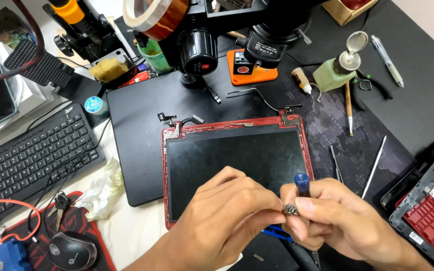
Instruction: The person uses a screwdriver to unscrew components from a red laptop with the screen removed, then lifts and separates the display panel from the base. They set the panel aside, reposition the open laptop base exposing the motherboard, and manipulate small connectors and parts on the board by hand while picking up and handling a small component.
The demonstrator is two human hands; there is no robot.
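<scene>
Red plastic framed the laptop screen panel, which lay face up on a black mat in the middle of the bench; its lower edge was hidden behind both hands. The right hand was closed around a screwdriver, of which only the blue cap showed above the curled fingers; the shaft and tip were hidden inside the grip and below it. The left hand met the right just over the panel's lower right part, its thumb and forefinger pressed together on a small knurled metal piece. Whether that piece belonged to the screwdriver or was a separate part could not be made out, as the fingertips covered most of it. Something blue peeked out beneath the hands, too covered to identify.

A microscope head hung over the far side of the mat, cut off at the top of the view, with a roll of amber tape beside it. A black keyboard sat to the left, partly out of frame, and a mouse lay near the bottom edge. To the right, tweezers and a metal spudger rested on the mat, and an opened red laptop base was cut off by the right edge. A green solvent bottle stood farther back.
</scene>
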